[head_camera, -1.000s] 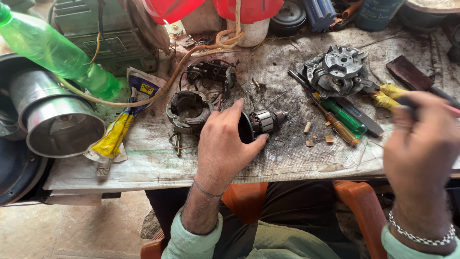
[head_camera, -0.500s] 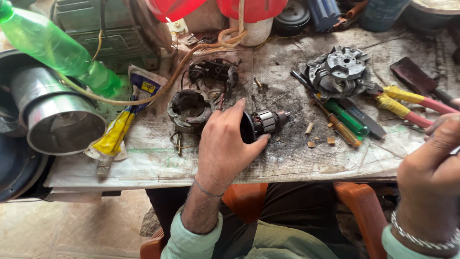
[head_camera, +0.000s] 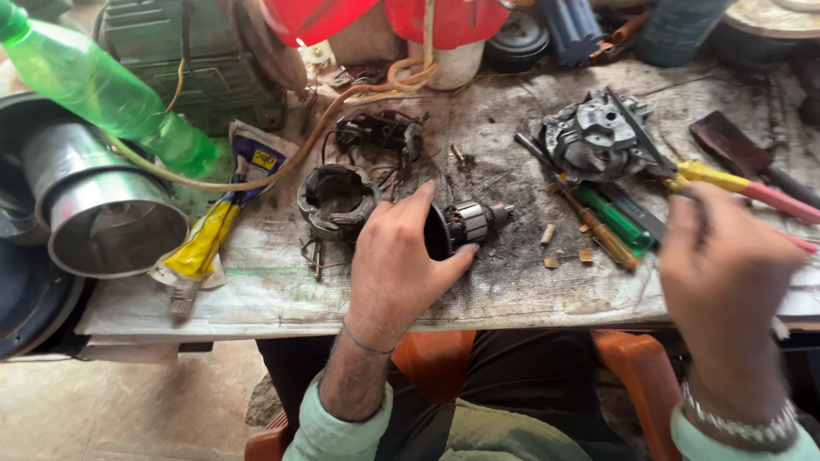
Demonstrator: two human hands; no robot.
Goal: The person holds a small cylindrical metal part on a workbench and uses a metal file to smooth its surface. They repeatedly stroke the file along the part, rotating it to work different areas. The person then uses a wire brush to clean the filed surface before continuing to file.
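Observation:
My left hand (head_camera: 397,265) is closed around the dark body of a small motor armature (head_camera: 474,222), which lies on the dirty workbench (head_camera: 512,294) with its copper end and shaft pointing right. At the right my right hand (head_camera: 726,273) is blurred, hovering over the bench edge just below pliers with yellow and red handles (head_camera: 752,189). Whether it holds anything is unclear. A green-handled screwdriver (head_camera: 611,218) lies between the two hands.
A grey metal motor housing (head_camera: 594,137) sits behind the pliers and a wound stator (head_camera: 335,198) lies left of the armature. At the far left are a green plastic bottle (head_camera: 94,85), a steel cylinder (head_camera: 102,213) and a yellow tube (head_camera: 205,243). An orange chair (head_camera: 436,358) is below.
My right hand drew back toward me from the tools, then moved forward and left over the bench edge near the pliers. My left hand stayed on the armature.

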